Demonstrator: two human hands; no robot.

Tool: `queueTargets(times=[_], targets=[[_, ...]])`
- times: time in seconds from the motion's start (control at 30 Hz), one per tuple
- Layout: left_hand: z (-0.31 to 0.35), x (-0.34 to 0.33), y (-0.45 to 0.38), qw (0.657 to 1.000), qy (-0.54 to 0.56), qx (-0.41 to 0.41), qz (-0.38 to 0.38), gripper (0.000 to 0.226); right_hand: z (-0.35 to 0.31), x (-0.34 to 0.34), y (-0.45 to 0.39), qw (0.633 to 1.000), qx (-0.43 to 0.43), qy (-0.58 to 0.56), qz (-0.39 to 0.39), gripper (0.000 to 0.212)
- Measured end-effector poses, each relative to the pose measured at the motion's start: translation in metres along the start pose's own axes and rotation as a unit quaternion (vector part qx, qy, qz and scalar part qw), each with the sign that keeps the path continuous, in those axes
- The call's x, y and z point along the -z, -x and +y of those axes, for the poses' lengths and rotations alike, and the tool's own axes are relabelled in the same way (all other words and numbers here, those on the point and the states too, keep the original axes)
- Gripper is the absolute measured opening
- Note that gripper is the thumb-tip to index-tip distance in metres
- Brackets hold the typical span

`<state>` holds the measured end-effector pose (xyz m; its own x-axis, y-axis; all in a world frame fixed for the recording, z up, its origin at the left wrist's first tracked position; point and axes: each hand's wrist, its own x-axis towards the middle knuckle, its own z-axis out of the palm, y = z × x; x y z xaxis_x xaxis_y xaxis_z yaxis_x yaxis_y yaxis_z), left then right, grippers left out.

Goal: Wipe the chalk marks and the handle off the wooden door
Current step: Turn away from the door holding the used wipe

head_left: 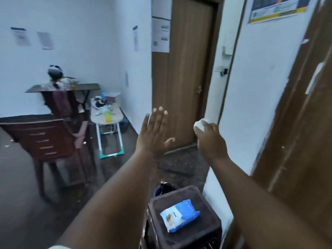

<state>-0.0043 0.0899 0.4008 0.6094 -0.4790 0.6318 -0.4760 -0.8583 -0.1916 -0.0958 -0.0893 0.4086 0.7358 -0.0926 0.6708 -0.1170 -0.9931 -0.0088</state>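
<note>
My right hand [210, 141] is raised in front of me, closed around a crumpled white wipe [202, 124]. My left hand [154, 135] is held up beside it, flat, fingers spread, holding nothing. A wooden door [298, 123] stands close at the far right, seen at a steep angle, with pale smears on its surface. A second wooden door [186, 69] is shut at the end of the passage, its brass handle [199, 89] above and between my hands. Both hands are apart from either door.
A blue pack of wipes [179, 215] lies on a dark stool [185, 230] just below my arms. A white wall [260, 105] separates the two doors. At left are a wooden desk with drawers [41, 137], a chair, a small folding table [107, 115] and a seated person [55, 76].
</note>
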Motion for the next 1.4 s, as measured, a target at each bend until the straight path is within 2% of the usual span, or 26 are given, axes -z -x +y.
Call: queueTargets(times=[0.1, 0.4, 0.53, 0.67, 0.77, 0.87, 1.0, 1.13, 1.2, 1.3, 1.4], targets=[[-0.013, -0.026, 0.036, 0.997, -0.014, 0.038, -0.071, 0.094, -0.022, -0.038, 0.009, 0.998, 0.040, -0.023, -0.038, 0.045], [-0.073, -0.092, 0.128, 0.969, -0.008, 0.131, -0.208, 0.093, -0.103, -0.154, 0.030, 0.981, 0.138, -0.100, -0.091, 0.036], [-0.126, -0.133, 0.149, 0.945, 0.005, 0.180, -0.273, 0.094, -0.148, -0.207, 0.024, 0.967, 0.164, -0.109, -0.163, 0.046], [-0.192, -0.178, 0.163, 0.914, 0.006, 0.209, -0.347, 0.094, -0.194, -0.273, 0.010, 0.948, 0.144, -0.150, -0.241, 0.034], [-0.230, -0.209, 0.165, 0.887, 0.007, 0.236, -0.398, 0.097, -0.227, -0.313, -0.005, 0.934, 0.133, -0.146, -0.299, 0.035], [-0.251, -0.241, 0.158, 0.868, 0.009, 0.220, -0.445, 0.097, -0.249, -0.347, -0.019, 0.921, 0.136, -0.154, -0.332, 0.038], [-0.269, -0.295, 0.135, 0.848, 0.014, 0.190, -0.495, 0.097, -0.247, -0.401, -0.042, 0.909, 0.105, -0.156, -0.371, 0.037], [-0.289, -0.367, 0.097, 0.846, 0.012, 0.134, -0.517, 0.097, -0.227, -0.469, -0.067, 0.912, 0.046, -0.140, -0.382, 0.023], [-0.298, -0.407, 0.068, 0.850, 0.007, 0.107, -0.516, 0.097, -0.216, -0.509, -0.080, 0.908, 0.032, -0.129, -0.397, 0.022], [-0.308, -0.465, 0.023, 0.853, -0.010, 0.076, -0.517, 0.095, -0.201, -0.558, -0.100, 0.890, 0.022, -0.116, -0.440, 0.028], [-0.301, -0.518, -0.008, 0.841, 0.005, 0.036, -0.539, 0.095, -0.182, -0.590, -0.106, 0.856, 0.013, -0.112, -0.504, 0.037]])
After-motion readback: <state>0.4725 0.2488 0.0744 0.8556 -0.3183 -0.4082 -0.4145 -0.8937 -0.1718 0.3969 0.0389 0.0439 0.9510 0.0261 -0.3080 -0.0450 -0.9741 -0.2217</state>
